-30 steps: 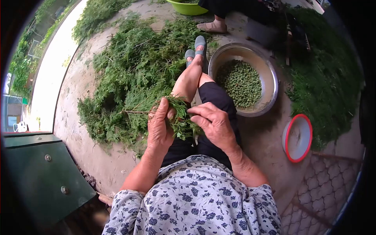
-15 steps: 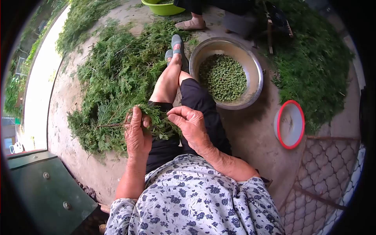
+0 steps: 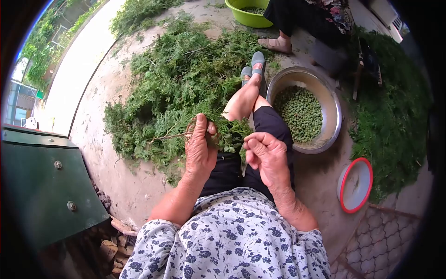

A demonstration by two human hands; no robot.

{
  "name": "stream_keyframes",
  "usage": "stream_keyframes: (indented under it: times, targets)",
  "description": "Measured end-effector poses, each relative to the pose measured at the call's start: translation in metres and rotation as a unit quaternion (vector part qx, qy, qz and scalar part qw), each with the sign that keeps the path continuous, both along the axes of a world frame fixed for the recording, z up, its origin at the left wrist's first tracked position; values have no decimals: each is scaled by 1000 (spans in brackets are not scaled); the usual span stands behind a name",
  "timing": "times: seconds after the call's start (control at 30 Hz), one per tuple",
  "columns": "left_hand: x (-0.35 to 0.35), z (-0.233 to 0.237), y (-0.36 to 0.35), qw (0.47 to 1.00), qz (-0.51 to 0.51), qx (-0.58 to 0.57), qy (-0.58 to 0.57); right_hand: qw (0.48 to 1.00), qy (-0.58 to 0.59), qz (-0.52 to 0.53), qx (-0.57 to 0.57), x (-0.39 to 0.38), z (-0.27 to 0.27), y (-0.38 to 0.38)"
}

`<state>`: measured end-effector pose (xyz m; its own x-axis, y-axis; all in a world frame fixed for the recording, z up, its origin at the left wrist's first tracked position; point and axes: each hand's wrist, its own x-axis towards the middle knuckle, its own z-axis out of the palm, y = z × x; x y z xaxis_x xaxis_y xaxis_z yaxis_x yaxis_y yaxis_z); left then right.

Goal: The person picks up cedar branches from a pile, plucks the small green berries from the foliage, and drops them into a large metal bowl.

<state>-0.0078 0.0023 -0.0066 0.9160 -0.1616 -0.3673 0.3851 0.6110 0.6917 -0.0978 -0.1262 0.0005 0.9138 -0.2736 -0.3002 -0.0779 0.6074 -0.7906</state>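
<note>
My left hand (image 3: 200, 149) is closed around a leafy green sprig (image 3: 228, 132), held over my lap with its thin woody stem (image 3: 165, 136) pointing left. Just to the right and apart from the sprig, my right hand (image 3: 265, 156) has its fingers curled together; anything pinched in them is hidden. A steel bowl (image 3: 337, 116) part-filled with small green seeds (image 3: 301, 114) sits on the ground beside my outstretched legs. My feet in grey shoes (image 3: 253, 69) rest against a big pile of cut green branches (image 3: 181, 74).
Another heap of greenery (image 3: 395, 111) lies on the right. A white dish with a red rim (image 3: 355, 185) sits near the steel bowl. Another person's sandalled foot (image 3: 276, 44) and a lime-green basin (image 3: 246, 17) are at the top. A dark green metal box (image 3: 42, 186) stands at left.
My right hand has drawn back from the sprig toward my lap with its fingers curled. The left hand keeps its hold. The view has shifted as my head moved.
</note>
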Motion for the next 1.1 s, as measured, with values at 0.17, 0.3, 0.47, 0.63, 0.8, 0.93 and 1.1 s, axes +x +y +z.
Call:
stream_keyframes:
  times: [0.17,0.3,0.47,0.63,0.8,0.93,1.1]
  targets:
    - [-2,5,-2,999,8,16,-30,969,10,6,-247,7,-8,20]
    - [-3,4,-4,999,-9,3,-53,951,0,10,-309,19,-16,17]
    - [-9,7,-5,999,-13,-15,-25,960,24,43,-274,18,-17,16]
    - [-12,2,-2,993,-114,24,-35,917,-32,-26,-396,21,-3,12]
    - [-9,2,1,985,-151,78,-6,894,-59,-29,-442,26,5,10]
    - [-8,1,3,983,-160,82,-31,876,-105,-30,-470,28,-4,8]
    - [-8,-4,2,994,-104,32,-23,997,-38,34,62,28,-4,-4]
